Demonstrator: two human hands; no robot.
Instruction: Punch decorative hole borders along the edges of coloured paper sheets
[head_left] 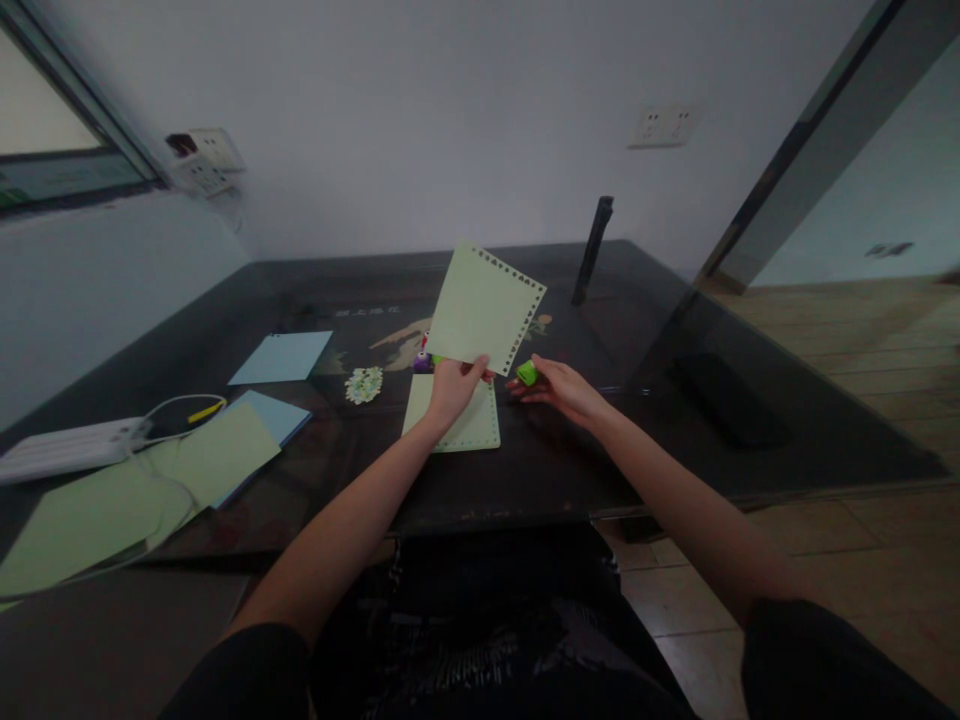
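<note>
Hole-edged pale-green sheet (486, 305) is held tilted above a similar sheet (476, 422) on the dark table (529, 490), its lower edge pinched by thumb and fingers of the left hand (453, 387). The right hand (566, 388) nips a small bright-green object (527, 373), remaining fingers loosely extended. Tabletop characters (367, 311), seemingly Chinese, are too blurred to read.

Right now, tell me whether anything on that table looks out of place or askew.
Yes, mildly: on the left, green paper lies crookedly over blue paper, with a white cable looping across the pile. It looks untidy, and the cable might snag there. I see no spill or obvious damage.
</note>
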